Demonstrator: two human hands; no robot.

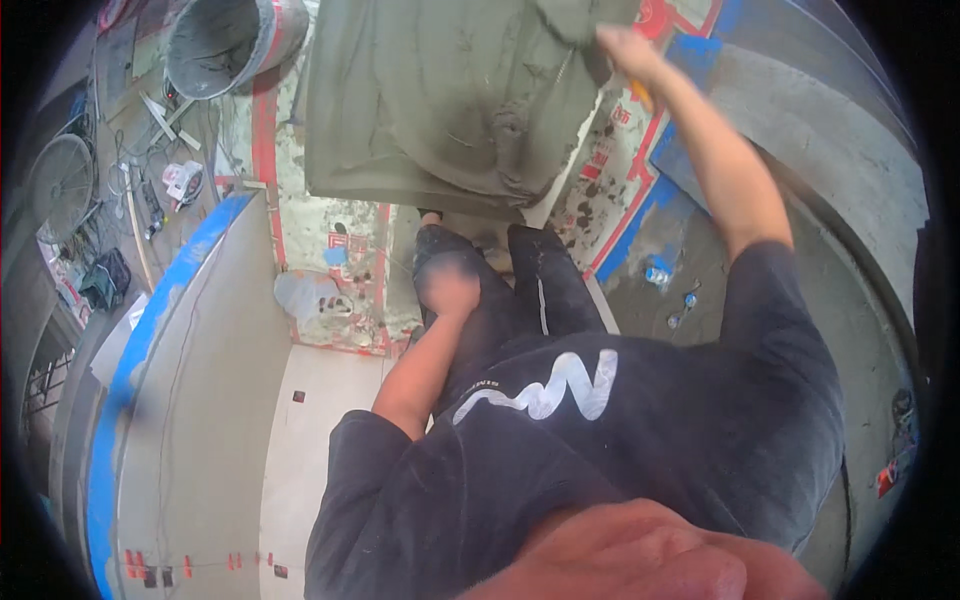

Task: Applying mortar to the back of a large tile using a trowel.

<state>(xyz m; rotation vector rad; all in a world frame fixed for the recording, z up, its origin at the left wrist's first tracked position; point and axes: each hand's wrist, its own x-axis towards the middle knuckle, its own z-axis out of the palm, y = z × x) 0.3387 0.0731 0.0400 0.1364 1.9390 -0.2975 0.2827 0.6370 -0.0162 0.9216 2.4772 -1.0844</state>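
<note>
In front of me stands a large slab (390, 110) coated with wet grey mortar, ridged and swirled toward its right side. My right hand (628, 50) is at the slab's far right edge, closed around a trowel. An orange part of its handle (642, 96) shows below the hand, while the blade is smeared by motion against the mortar. My left hand (450, 288) rests on my left thigh, near the knee. Its fingers are blurred, so their shape cannot be made out.
A mortar-stained bucket (225, 50) stands at the far left, near a round fan (60, 185). Blue tape (130, 360) edges a pale panel on the left. A plastic bag (310, 295) lies on the printed floor covering. Small bottles (657, 272) lie on the right.
</note>
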